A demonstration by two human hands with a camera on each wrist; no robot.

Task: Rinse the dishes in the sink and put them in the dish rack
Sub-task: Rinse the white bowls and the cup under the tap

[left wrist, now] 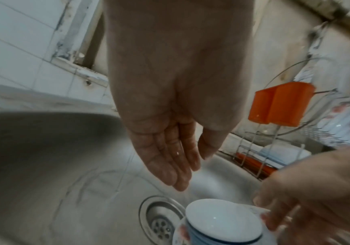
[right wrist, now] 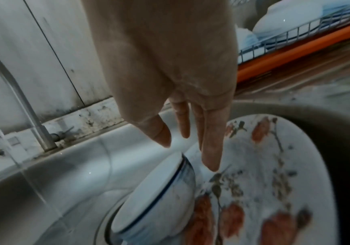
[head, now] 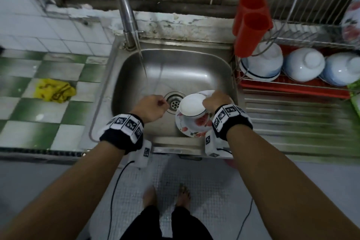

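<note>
A floral plate [head: 187, 128] lies at the front right of the steel sink [head: 175, 64]. On it rests a white bowl [head: 191, 106] with a thin blue line, tilted in the right wrist view [right wrist: 155, 199]. My right hand [head: 214, 101] hovers at the bowl's right rim, fingers [right wrist: 209, 149] stretched out over bowl and plate [right wrist: 274, 165], holding nothing. My left hand [head: 153, 107] hangs over the drain [head: 174, 102], left of the bowl; its fingers [left wrist: 170, 157] are straight and empty. The bowl [left wrist: 222, 220] sits below them.
Water runs from the faucet [head: 126, 15] into the sink's back left. The dish rack [head: 292, 85] stands to the right with three upturned bowls [head: 304, 64], a floral plate [head: 350, 21] and a red cutlery holder [head: 251, 25]. A yellow cloth [head: 53, 89] lies on the tiled counter at left.
</note>
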